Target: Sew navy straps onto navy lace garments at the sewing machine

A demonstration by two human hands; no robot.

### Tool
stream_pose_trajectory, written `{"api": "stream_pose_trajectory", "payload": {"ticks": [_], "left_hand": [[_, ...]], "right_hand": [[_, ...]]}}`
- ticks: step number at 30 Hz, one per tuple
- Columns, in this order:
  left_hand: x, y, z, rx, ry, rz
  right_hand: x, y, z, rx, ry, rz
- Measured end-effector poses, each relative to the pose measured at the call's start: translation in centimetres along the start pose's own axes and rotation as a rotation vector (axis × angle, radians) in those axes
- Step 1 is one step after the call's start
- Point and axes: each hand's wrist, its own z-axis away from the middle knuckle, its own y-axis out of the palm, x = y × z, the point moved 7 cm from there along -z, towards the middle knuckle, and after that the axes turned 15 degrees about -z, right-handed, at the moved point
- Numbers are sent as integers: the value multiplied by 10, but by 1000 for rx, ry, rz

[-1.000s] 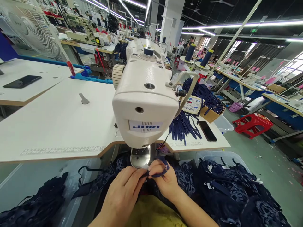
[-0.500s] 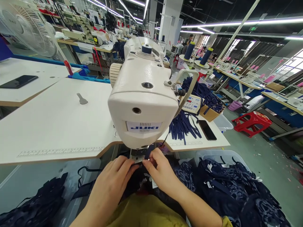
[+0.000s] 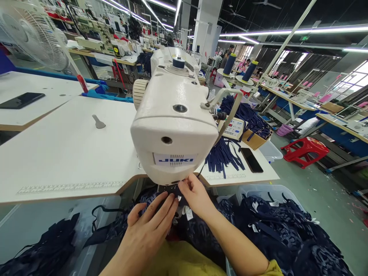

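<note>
Dark cloth (image 3: 171, 189) at the sewing machine (image 3: 174, 134), which stands over a cut-out in the near edge of the table (image 3: 66, 157). We see the cloth directly below the machine's near end, its lower part dropping toward the lap, with a white label (image 3: 189, 213) between the hands. The left hand (image 3: 153, 218) lies spread, fingers extended on the cloth; the right hand (image 3: 197, 195) brings thumb and fingertips together in a pinch on its far right part, though we cannot tell how much lies between them. We judge the material light, soft and limp, apt to fold or creep rather than break; it is best taken by a flat margin, with the label kept aside. Room is tight at the far side, where the machine hangs close above the fingertips. The table opens broadly to the left, around a small metal piece (image 3: 98, 122); to the right, dark strips (image 3: 222, 158) and a phone (image 3: 252, 160) narrow it. Below, a left tub (image 3: 99, 214) and a right tub (image 3: 244, 188) flank the lap.
</note>
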Motion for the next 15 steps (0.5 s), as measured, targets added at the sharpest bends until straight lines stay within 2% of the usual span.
{"api": "stream_pose_trajectory", "payload": {"ticks": [7, 15], "left_hand": [[4, -3, -14, 18, -57, -115], [4, 2, -15, 50, -94, -137]], "right_hand": [[23, 0, -22, 33, -253, 274], [20, 3, -32, 32, -246, 344]]}}
